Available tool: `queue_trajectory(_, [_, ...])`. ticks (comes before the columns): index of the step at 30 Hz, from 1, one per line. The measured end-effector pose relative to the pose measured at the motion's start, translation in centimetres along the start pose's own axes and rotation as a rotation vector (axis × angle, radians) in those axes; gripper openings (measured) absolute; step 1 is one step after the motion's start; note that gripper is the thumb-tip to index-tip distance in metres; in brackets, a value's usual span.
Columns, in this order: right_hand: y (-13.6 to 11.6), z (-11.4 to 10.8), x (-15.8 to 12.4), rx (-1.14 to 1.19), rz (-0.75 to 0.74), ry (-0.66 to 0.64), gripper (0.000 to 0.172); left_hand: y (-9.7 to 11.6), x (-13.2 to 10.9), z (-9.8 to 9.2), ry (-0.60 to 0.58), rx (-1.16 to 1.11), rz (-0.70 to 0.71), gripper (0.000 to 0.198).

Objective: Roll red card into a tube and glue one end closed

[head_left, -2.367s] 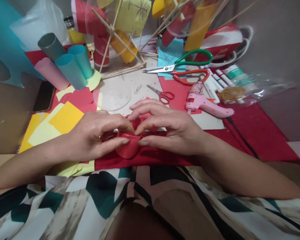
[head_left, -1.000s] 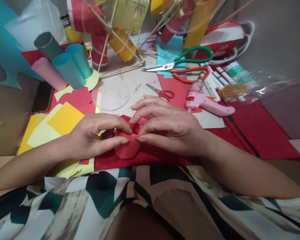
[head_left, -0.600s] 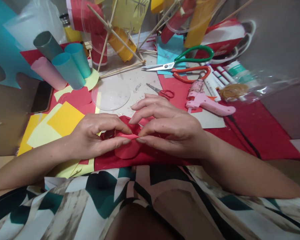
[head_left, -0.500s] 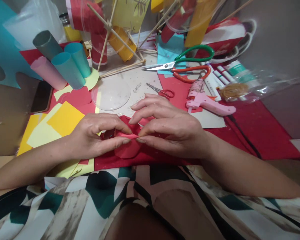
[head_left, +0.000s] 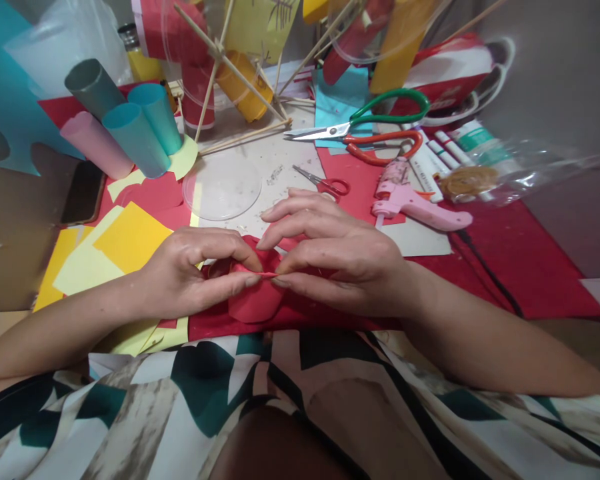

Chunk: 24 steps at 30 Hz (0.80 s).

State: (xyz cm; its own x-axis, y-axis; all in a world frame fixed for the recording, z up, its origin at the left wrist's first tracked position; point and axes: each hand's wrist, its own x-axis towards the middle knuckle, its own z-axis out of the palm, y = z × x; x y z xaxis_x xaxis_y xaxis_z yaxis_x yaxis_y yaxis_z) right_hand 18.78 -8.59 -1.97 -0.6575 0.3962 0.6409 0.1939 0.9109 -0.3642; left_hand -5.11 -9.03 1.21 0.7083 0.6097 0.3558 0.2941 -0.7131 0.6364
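Plainly enough, both grips are clamped on one red paper piece (head_left: 255, 305), just below the centre of the frame: the left hand (head_left: 205, 270) and the right hand (head_left: 337, 257) each pinch its upper edge between thumb and forefinger, fingertips nearly meeting. From where I stand, those fingertips cover part of the edge, and the left hand's remaining fingers are mostly out of sight. I can't make out the dark shape (head_left: 219, 268) behind them. At the top, a yellow sheet (head_left: 260, 30) is cut off, its dark lines unreadable.
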Motion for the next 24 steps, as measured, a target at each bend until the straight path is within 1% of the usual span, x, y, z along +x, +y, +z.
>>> queue_trajectory(8, [0.05,0.1,0.09,-0.002,0.001,-0.006,0.009,0.26,0.06,-0.15,-0.044,-0.042,-0.071,0.01])
queue_trajectory(11, [0.06,0.29,0.05,0.011,0.01,0.015,0.007,0.3,0.03,-0.14,-0.042,-0.039,-0.079,0.011])
queue_trajectory(14, [0.03,0.5,-0.02,0.029,0.024,0.035,0.005,0.31,0.04,-0.05,-0.054,-0.037,-0.075,0.011])
queue_trajectory(19, [-0.13,0.74,0.01,0.058,0.026,0.031,0.007,0.19,0.03,0.16,-0.065,-0.032,-0.017,0.01])
queue_trajectory(24, [-0.16,0.6,0.07,0.116,0.031,0.041,0.006,0.01,-0.05,-0.14,-0.051,-0.031,0.003,0.007])
